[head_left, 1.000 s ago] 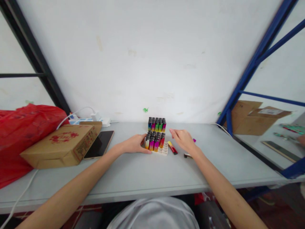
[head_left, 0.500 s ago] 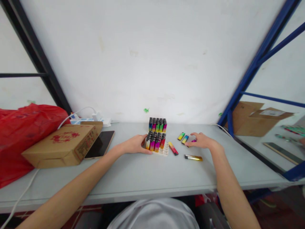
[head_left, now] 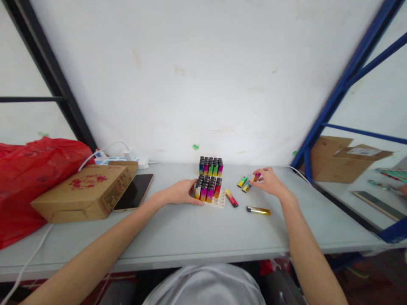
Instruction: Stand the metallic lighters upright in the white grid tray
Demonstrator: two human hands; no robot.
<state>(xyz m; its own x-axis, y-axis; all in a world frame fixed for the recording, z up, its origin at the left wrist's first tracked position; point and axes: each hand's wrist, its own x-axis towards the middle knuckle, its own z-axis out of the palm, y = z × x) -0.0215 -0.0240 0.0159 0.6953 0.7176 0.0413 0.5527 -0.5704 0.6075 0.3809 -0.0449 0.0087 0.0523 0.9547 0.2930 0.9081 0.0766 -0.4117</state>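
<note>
With thumb and fingers around its left side, my left hand [head_left: 182,192] steadies a white lighter tray [head_left: 220,201]. Upright lighters [head_left: 208,191] with black tops fill much of that tray; holes at its right side are bare. My right hand [head_left: 269,182] pinches a purple-and-orange lighter [head_left: 257,176], tilted above the table. Just left of it and partly below lies a blue-and-yellow lighter [head_left: 246,187], beside a green-and-yellow lighter [head_left: 242,181]. A red-and-yellow lighter [head_left: 231,198] lies right of the tray. Nearer me is a gold lighter [head_left: 259,210].
Behind the tray stands another block of upright lighters [head_left: 210,167]. To the left are a phone-like dark tablet [head_left: 135,192], a cardboard box [head_left: 79,188], a red plastic bag [head_left: 41,169] and a power strip [head_left: 143,162]. A blue metal frame [head_left: 330,101] borders the right side.
My right hand has closed on the purple-and-orange lighter and lifted it off the table, tilting it up. My left hand stays at the tray.
</note>
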